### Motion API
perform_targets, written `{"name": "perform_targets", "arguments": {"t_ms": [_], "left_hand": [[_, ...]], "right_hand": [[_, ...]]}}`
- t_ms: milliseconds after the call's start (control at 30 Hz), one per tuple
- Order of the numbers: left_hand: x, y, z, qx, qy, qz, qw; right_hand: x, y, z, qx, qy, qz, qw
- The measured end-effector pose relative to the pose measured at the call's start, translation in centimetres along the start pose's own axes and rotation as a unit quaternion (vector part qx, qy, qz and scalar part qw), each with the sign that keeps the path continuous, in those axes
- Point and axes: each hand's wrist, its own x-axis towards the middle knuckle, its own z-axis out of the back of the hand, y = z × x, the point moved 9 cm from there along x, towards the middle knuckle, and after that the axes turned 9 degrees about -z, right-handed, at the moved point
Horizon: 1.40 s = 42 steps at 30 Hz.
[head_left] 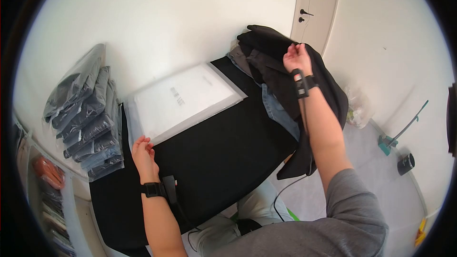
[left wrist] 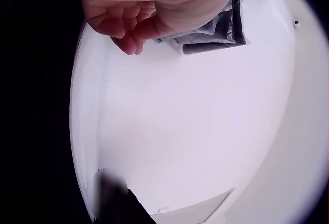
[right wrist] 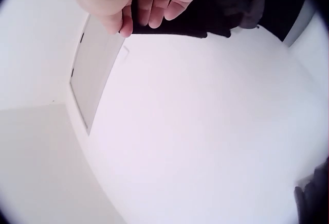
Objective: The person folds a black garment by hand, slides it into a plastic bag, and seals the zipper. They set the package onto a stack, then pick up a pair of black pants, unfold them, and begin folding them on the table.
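Observation:
My left hand (head_left: 145, 157) is at the near left corner of a flat white package (head_left: 178, 100) in clear plastic with dark print, its fingers loosely bent and fingertips right at the edge. In the left wrist view the left fingers (left wrist: 123, 28) hold nothing visible. At the right, my right hand (head_left: 298, 59) is over a heap of dark clothes, palm up and fingers loosely bent. It overlaps a black garment (head_left: 328, 83) there. The right wrist view shows black cloth behind the right fingers (right wrist: 154, 15). Blue denim (head_left: 276, 109) shows under the heap.
A stack of bagged folded clothes (head_left: 90, 114) stands left of the package on the black-covered table (head_left: 214, 157). A shelf with bagged items (head_left: 50, 176) is at the far left. On the floor at right are a plastic bag (head_left: 358, 109), a broom (head_left: 388, 143) and a black bin (head_left: 405, 164).

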Motion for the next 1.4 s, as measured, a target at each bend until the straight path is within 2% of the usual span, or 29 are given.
{"name": "perform_targets", "arguments": {"t_ms": [33,167,267,367,400,467,500,567,633,700,800,833,900,967,1033,1100,1167,1200,1233,1300,1333,1367,1400], "left_hand": [[-0.1,-0.2,-0.3,0.009,0.008,-0.002,1.000],[-0.2,-0.3,-1.0,0.016,0.036,-0.006,0.999],[-0.2,-0.1,-1.1,0.015,0.047,-0.002,0.999],[-0.6,0.0,-1.4,0.024,0.058,0.006,0.998],[-1.0,-0.2,-2.0,0.025,0.079,0.009,0.997],[-1.9,-0.4,-3.4,0.052,0.144,0.016,0.988],[-2.7,-0.7,-3.9,0.057,0.149,0.021,0.987],[-6.1,-0.9,-7.8,0.046,0.286,0.059,0.955],[-10.0,-0.3,-11.1,0.024,0.393,0.109,0.913],[-14.5,-0.1,-14.4,0.028,0.474,0.149,0.867],[-19.8,1.1,-17.9,0.040,0.535,0.272,0.799],[-20.4,1.6,-19.0,0.047,0.540,0.275,0.794],[-21.8,3.8,-20.2,0.092,0.542,0.344,0.761],[-21.9,6.0,-22.2,0.094,0.571,0.346,0.738],[-21.8,6.9,-24.5,0.142,0.574,0.302,0.747],[-21.6,7.4,-26.9,0.203,0.591,0.262,0.735],[-20.3,7.9,-28.9,0.301,0.581,0.175,0.736],[-19.6,8.3,-30.0,0.349,0.574,0.125,0.730],[-19.5,8.9,-31.1,0.351,0.578,0.124,0.726],[-19.7,10.6,-32.5,0.441,0.594,0.100,0.666],[-19.9,10.8,-33.5,0.442,0.592,0.038,0.673],[-19.8,12.2,-33.7,0.442,0.599,0.040,0.667],[-19.4,12.8,-34.9,0.458,0.624,-0.101,0.625]], "right_hand": [[-0.9,1.8,-1.1,0.006,-0.028,0.013,1.000],[-3.9,9.6,-4.5,-0.024,0.025,0.077,0.996],[-8.4,13.6,-7.2,-0.074,0.113,0.117,0.984],[-14.4,14.6,-11.4,-0.135,0.205,0.126,0.961],[-16.4,14.6,-12.4,-0.137,0.200,0.129,0.961],[-21.0,12.7,-15.7,-0.198,0.307,0.125,0.923],[-22.1,12.1,-15.6,-0.199,0.299,0.127,0.925],[-24.4,8.8,-15.2,-0.213,0.347,0.041,0.913],[-26.5,4.7,-12.1,-0.290,0.328,-0.022,0.899],[-29.1,0.3,-8.8,-0.317,0.338,-0.126,0.877],[-31.8,-4.5,-3.6,-0.318,0.324,-0.229,0.861],[-32.9,-5.7,-2.5,-0.319,0.330,-0.261,0.849],[-34.7,-7.3,0.1,-0.375,0.252,-0.336,0.827],[-35.6,-8.4,0.6,-0.378,0.276,-0.352,0.810],[-35.7,-8.8,0.7,-0.345,0.268,-0.355,0.827],[-35.9,-9.6,2.1,-0.395,0.275,-0.396,0.782],[-35.7,-9.6,2.7,-0.388,0.269,-0.396,0.788],[-35.9,-9.7,3.0,-0.400,0.273,-0.407,0.775],[-36.0,-9.8,3.4,-0.412,0.276,-0.417,0.762],[-35.5,-10.2,4.9,-0.421,0.266,-0.418,0.760],[-35.5,-10.8,5.8,-0.397,0.265,-0.434,0.764],[-35.5,-11.2,6.5,-0.374,0.263,-0.449,0.768],[-35.5,-11.0,6.1,-0.372,0.299,-0.417,0.774]]}}
